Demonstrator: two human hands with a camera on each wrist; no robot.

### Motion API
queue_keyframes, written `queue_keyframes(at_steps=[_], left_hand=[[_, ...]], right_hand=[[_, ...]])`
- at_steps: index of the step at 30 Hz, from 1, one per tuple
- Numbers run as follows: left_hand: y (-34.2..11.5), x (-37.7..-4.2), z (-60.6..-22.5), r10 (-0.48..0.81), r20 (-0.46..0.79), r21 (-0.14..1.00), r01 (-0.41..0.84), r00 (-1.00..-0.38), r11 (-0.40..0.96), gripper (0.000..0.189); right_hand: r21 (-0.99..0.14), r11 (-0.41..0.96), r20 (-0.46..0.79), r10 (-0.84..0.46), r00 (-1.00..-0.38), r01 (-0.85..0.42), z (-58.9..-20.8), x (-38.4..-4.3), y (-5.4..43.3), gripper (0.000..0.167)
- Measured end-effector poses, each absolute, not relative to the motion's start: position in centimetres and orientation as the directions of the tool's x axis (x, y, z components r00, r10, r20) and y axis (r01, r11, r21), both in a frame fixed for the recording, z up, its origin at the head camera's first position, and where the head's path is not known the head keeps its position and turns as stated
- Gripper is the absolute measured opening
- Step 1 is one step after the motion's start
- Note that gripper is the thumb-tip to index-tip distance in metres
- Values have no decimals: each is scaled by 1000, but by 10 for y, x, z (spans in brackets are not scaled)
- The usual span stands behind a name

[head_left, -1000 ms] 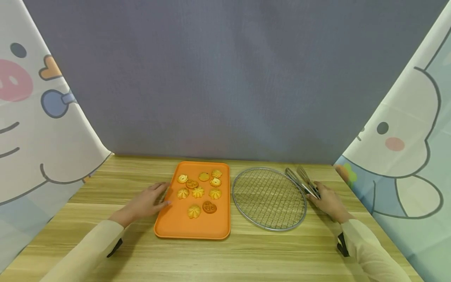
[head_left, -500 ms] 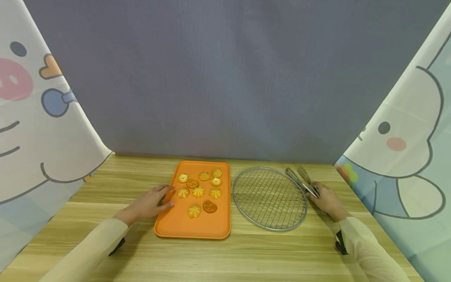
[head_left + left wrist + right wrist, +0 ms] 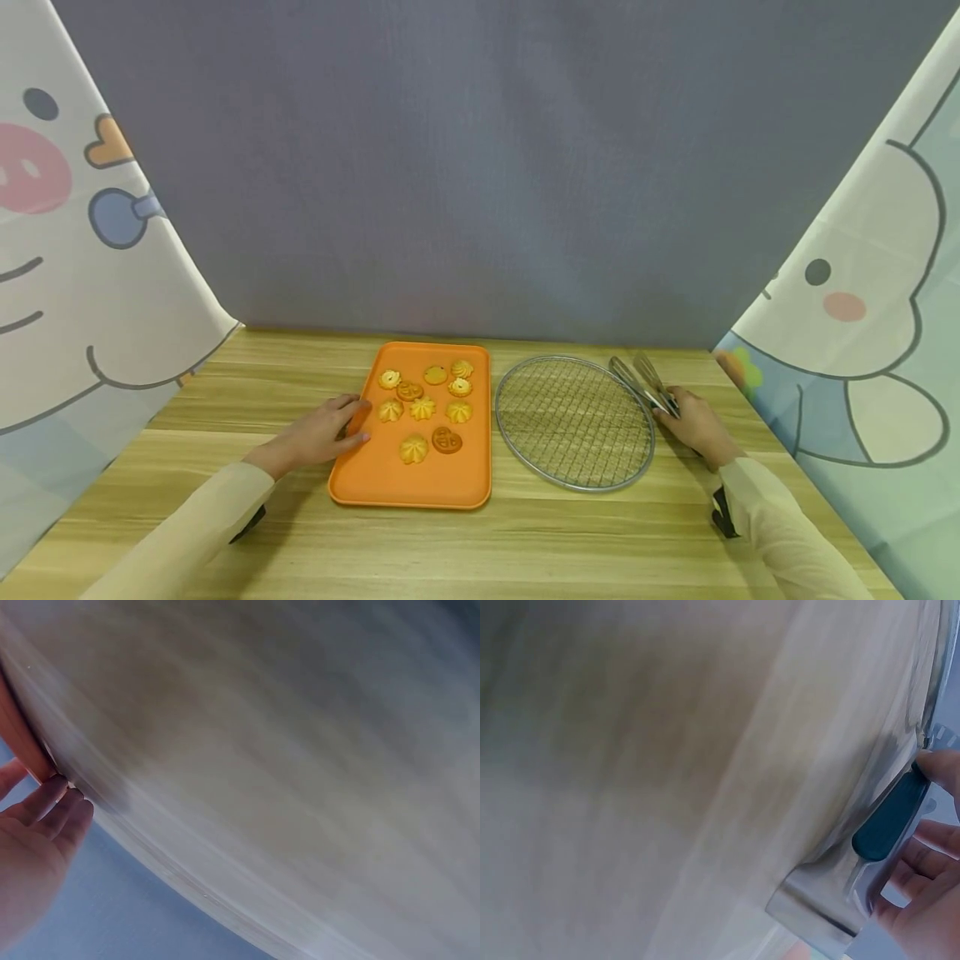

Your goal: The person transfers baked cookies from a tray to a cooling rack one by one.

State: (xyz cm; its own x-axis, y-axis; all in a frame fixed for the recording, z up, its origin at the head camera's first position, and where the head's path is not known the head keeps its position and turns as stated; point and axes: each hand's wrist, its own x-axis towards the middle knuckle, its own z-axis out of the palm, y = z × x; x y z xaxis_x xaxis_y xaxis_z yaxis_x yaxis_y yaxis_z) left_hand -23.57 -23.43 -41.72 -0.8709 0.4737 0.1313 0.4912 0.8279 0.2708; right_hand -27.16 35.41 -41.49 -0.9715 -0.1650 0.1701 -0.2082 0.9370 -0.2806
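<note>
My left hand (image 3: 315,435) is at the left edge of an orange rectangular tray (image 3: 375,483). The thumb reaches over the rim onto the tray's surface, and in the left wrist view the fingertips (image 3: 71,799) curl against the rim's outer side, so the hand pinches it. Several golden and brown cookies (image 3: 422,408), some star-shaped and some round, lie on the tray. On the right, my right hand (image 3: 701,429) grips metal tongs with dark teal grips (image 3: 889,817); its thumb presses one side and the fingers lie along the other. The tongs' far ends point away to the back left.
A round wire cooling rack (image 3: 592,488) lies flat between the tray and the tongs, its right rim close beside the tongs. A grey curtain (image 3: 480,183) hangs behind the wooden table (image 3: 480,550). Printed cartoon cloths (image 3: 862,375) stand at both sides.
The left hand has moved slightly right, bringing its thumb and fingers further over the tray's rim. The right hand stays nearly in place on the tongs.
</note>
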Motion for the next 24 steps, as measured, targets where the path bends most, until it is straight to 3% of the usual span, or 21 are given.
queue_keyframes(at_steps=[24], left_hand=[[-237, -239, -420, 481, 111, 316, 490, -869, 812, 55]], right_hand=[[-338, 909, 245, -166, -955, -245, -409, -270, 356, 45]])
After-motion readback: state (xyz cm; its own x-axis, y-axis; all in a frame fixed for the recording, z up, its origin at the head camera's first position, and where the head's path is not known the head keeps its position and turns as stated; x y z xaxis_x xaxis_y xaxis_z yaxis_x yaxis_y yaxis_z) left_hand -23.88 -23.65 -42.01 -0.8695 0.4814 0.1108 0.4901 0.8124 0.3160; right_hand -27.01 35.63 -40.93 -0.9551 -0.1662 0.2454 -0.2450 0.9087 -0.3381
